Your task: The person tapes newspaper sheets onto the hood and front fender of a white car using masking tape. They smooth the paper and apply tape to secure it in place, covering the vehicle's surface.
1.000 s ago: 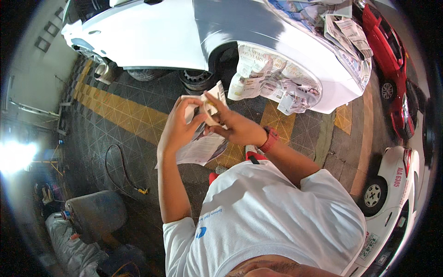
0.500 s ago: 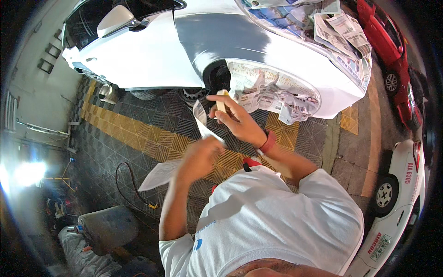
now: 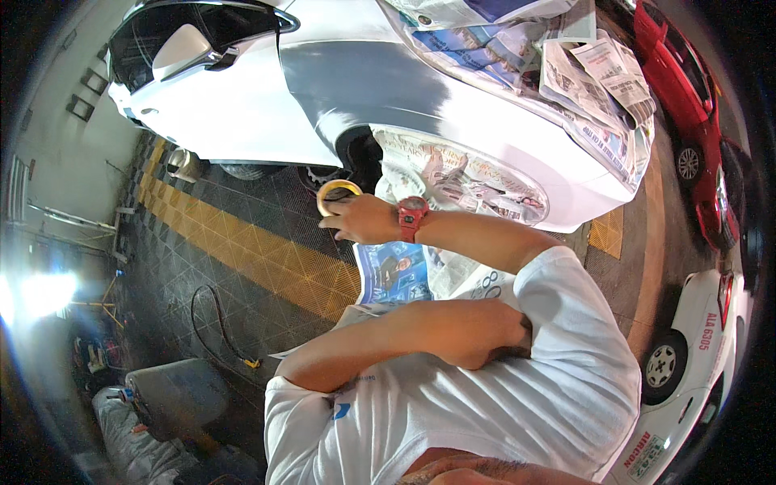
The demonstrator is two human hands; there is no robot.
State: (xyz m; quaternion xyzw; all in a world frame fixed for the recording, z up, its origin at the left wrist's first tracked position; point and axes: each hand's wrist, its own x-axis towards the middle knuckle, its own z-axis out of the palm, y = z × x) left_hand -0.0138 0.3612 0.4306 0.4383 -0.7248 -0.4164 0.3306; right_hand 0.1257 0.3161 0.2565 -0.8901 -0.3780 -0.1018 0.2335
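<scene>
A roll of masking tape (image 3: pixel 338 194), yellowish and ring-shaped, is gripped in the fingers of my right hand (image 3: pixel 364 220), which reaches left across my body and wears a red watch (image 3: pixel 411 218) at the wrist. My left hand (image 3: pixel 493 333) is crossed over to the right, close to my chest, below the right forearm. It is closed at the edge of a newspaper sheet (image 3: pixel 394 271), though its fingertips are turned out of sight. The sheet spreads between my arms, partly behind the left forearm. Ahead, more newspaper (image 3: pixel 453 174) covers the car's wheel-arch area.
A white car (image 3: pixel 226 113) with a grey patch (image 3: pixel 364 81) stands ahead, newspapers (image 3: pixel 598 77) over its right end. A red car (image 3: pixel 675 81) and a white car (image 3: pixel 687 339) are at right. A hose (image 3: pixel 198 319) lies on the tiled floor near a grey tank (image 3: pixel 182 392).
My left hand has swung right and in toward my chest, and the right hand has moved left and down with the tape. The newspaper sheet now shows spread out between my arms.
</scene>
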